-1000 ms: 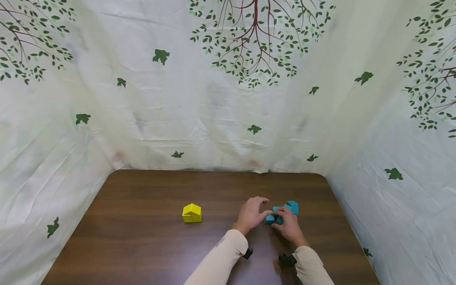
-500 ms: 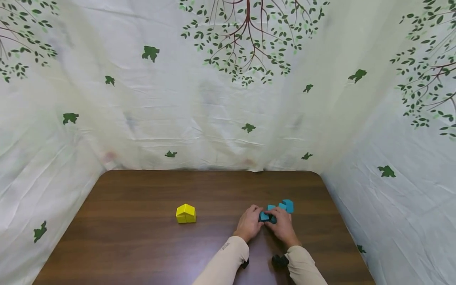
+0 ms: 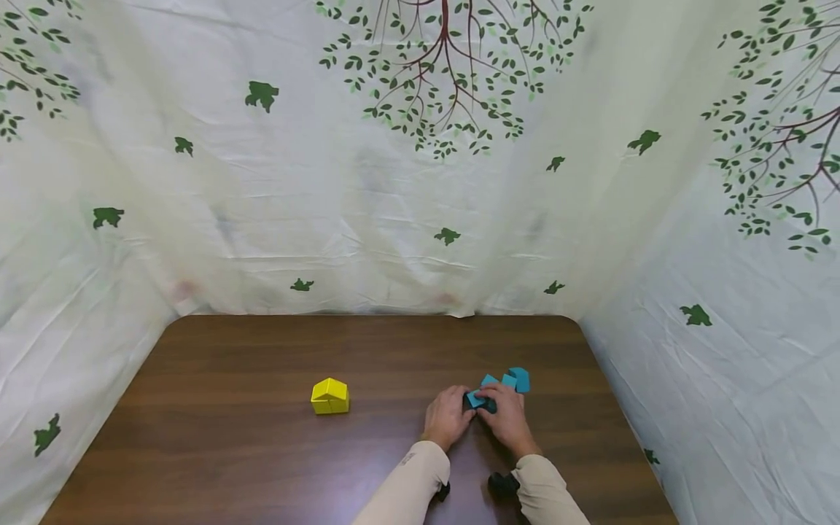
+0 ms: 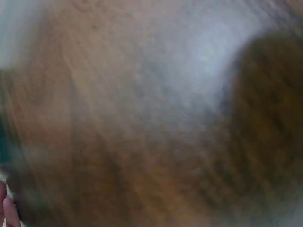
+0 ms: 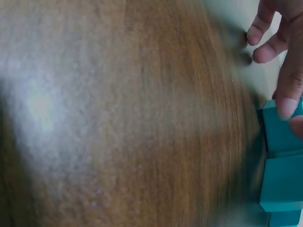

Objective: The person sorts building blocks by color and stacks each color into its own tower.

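In the head view, several blue blocks (image 3: 475, 399) form a cluster right of the table's middle. My left hand (image 3: 446, 417) bends its fingers round the left end of the nearest blocks, thumb on the near side. From the right, my right hand (image 3: 508, 419) pinches the same front blocks, its fingers covering part of them. The right wrist view shows a thumb (image 5: 288, 101) pressing a blue block (image 5: 281, 132), with another blue block (image 5: 281, 182) right beside it. Only fingertips (image 4: 12, 213) and a blue sliver show at the edge of the left wrist view.
A small yellow house-shaped stack of blocks (image 3: 330, 397) stands to the left on the brown wooden table (image 3: 230, 437). White cloth (image 3: 367, 219) with printed leaves and branches hangs along the back and sides. Black wrist cameras (image 3: 503, 483) sit under the cuffs.
My left hand has come in and closed on the left side of the blue blocks. The front blocks have turned slightly between both hands. The head view has shifted right.
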{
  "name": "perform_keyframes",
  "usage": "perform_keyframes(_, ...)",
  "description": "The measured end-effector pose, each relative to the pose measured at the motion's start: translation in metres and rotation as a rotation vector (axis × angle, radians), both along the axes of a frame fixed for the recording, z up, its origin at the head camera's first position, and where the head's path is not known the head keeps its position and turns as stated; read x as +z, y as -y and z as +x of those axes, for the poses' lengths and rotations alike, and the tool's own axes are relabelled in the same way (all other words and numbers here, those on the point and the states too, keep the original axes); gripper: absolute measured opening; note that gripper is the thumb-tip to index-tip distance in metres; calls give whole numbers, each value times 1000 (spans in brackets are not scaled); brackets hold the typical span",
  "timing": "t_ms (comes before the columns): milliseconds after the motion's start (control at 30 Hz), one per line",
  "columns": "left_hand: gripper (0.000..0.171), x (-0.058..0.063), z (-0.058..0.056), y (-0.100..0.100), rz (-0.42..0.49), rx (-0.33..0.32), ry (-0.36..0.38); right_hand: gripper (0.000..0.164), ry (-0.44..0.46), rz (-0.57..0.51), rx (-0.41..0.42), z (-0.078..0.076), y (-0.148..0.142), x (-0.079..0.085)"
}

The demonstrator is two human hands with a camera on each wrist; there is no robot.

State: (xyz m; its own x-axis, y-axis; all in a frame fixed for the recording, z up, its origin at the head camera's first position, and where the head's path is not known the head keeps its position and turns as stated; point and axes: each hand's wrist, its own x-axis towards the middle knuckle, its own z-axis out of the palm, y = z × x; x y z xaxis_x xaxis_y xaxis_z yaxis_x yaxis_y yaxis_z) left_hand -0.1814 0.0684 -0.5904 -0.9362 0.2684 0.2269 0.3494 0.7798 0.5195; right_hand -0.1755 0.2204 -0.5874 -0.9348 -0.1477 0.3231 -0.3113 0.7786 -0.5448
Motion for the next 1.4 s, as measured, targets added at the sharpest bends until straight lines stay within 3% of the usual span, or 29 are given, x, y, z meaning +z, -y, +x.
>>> perform_keyframes(100, 30, -3, -1, 3, 6, -12, -9, 24, 16, -5, 0, 1, 3, 2)
perform_keyframes(267, 30, -7, -4, 16, 65, -95, -3, 30, 34, 11, 34, 0, 8, 5)
perform_keyframes(400, 32, -8, -5, 33, 120, -164, 7, 33, 36, 33, 73, -1, 14, 5)
perform_keyframes(500, 32, -10, -3, 53, 151, -176, 5, 33, 47, 31, 106, -1, 28, 5)
perform_keyframes(900, 34, -12, 13, 127, 299, -58, 18, 40, 202, -139, 218, 1, 94, -8)
perform_keyframes(1133, 37, -15, 20, 143, 415, 10, 34, 34, 193, -259, 182, -3, 120, -17)
perform_keyframes(1400, 39, -13, 22, 157, 439, 104, 108, 32, 167, -329, 121, -4, 146, -25)
